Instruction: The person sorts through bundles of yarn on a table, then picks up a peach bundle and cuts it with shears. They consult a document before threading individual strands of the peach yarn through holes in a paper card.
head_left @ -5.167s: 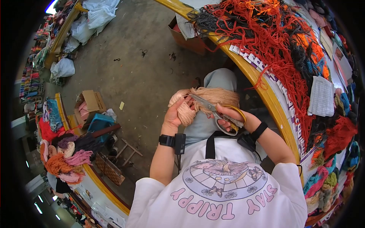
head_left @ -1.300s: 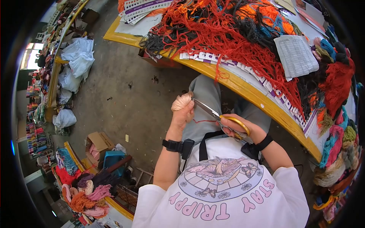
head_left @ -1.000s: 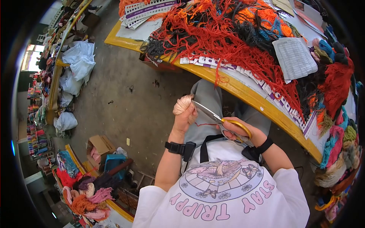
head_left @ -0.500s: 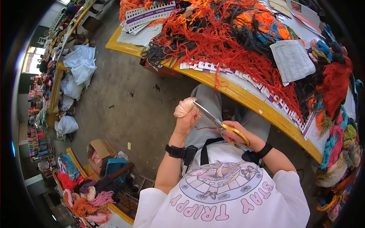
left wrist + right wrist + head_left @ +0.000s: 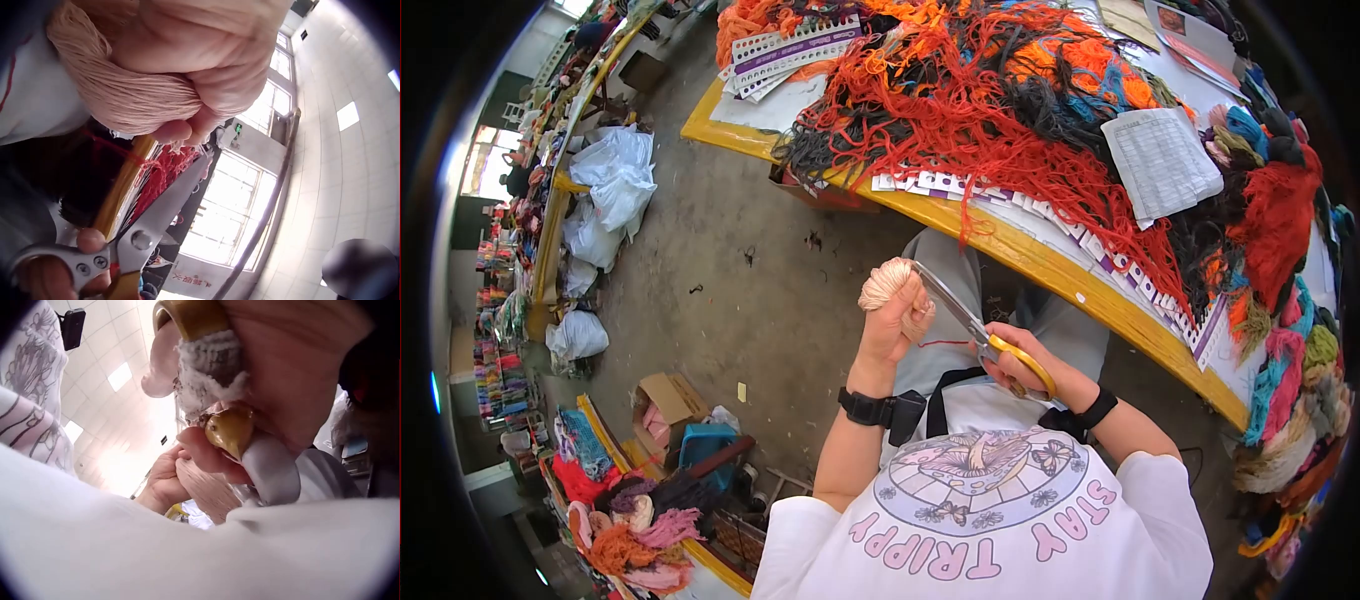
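Note:
In the head view my left hand grips a folded skein of pale peach yarn, its strands bulging above the thumb. My right hand holds scissors by yellow handles, and their long blades reach toward the skein. The left wrist view has the blade tips right at the left fingertips, where a small tuft of pale strands pokes out beneath the yarn. Pale wrapping covers part of one handle in the right wrist view. A thin red strand lies on the lap below.
A yellow-edged table curves ahead and to the right, heaped with red yarn. Colour cards and a printed sheet lie on it. White bags, a cardboard box and a blue bin are at left.
Earlier the peach skein was spread over the thigh and left hand; now it is bunched in the left hand. The view has turned toward the table. In the last second the hands shifted only slightly.

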`<state>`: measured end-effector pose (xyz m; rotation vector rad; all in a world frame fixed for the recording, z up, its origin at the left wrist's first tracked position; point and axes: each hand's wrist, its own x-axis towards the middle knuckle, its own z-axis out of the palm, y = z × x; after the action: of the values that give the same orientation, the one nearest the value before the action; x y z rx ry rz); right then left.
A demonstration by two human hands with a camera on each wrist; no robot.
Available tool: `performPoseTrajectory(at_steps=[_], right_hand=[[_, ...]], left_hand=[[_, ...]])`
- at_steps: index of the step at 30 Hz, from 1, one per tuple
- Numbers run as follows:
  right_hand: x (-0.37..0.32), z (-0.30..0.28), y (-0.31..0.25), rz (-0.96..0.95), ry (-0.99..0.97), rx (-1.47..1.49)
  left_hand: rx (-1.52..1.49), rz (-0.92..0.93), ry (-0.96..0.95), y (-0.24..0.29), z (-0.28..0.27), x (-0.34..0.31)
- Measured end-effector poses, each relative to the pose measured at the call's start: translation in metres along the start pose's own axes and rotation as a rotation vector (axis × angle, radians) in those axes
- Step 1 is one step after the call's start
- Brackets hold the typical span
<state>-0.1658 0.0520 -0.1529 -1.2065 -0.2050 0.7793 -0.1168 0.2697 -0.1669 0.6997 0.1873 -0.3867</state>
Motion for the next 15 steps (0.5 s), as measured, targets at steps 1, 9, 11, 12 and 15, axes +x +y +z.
performPoseTrajectory(at_steps=[1,9,11,12,15], right_hand=[[0.001,0.0,0.001,-0.009,-0.005,0.002],[-0.005,-0.019,-0.063,-0.321,0.659,0.033],[-0.039,-0.044,-0.075,-0.496,0.931,-0.524],[-0.063,-0.056,-0.082,-0.484,1.107,-0.703],[-0.125,-0.085,-0.092,-0.365,1.55,-1.141]], left_hand=[[-0.002,0.006,-0.013,0.0,0.001,0.002],[0.523,-0.011,0.088,-0.004,-0.027,-0.026],[0.496,-0.026,-0.01,0.037,-0.035,-0.04],[0.643,0.047,0.147,0.055,-0.049,-0.04],[0.642,0.275,0.017,0.118,-0.04,-0.058]])
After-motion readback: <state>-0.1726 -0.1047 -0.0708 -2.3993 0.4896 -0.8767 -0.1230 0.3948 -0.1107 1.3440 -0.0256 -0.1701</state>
